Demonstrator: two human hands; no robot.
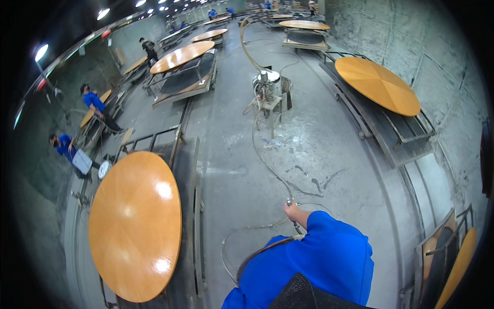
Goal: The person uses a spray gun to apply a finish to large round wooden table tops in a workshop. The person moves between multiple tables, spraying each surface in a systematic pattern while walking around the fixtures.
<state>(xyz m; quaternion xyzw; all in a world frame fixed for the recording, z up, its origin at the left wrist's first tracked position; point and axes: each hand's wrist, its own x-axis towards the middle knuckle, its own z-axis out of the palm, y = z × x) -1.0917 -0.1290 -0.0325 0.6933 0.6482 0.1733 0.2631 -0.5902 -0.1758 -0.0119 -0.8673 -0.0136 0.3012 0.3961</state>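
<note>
My right hand (295,211) reaches forward from a blue sleeve (334,247), its fingers wrapped round a small metal spray gun (289,203). Most of the gun is hidden by the hand. A thin hose (267,164) runs from it across the floor to a pump unit with a pot (267,87) on a stand. Another loop of hose (223,252) curves beside my body. To the left lies a large round wooden tabletop (135,226), glossy orange-brown with a sunburst grain, apart from the hand. My left hand is out of view.
A second round tabletop (378,85) rests on a low rack at the right. More tabletops (182,56) on racks line both sides. Another stands at the lower right edge (458,268). Two people in blue (95,103) are at the left. Rails run along the grey floor (231,154).
</note>
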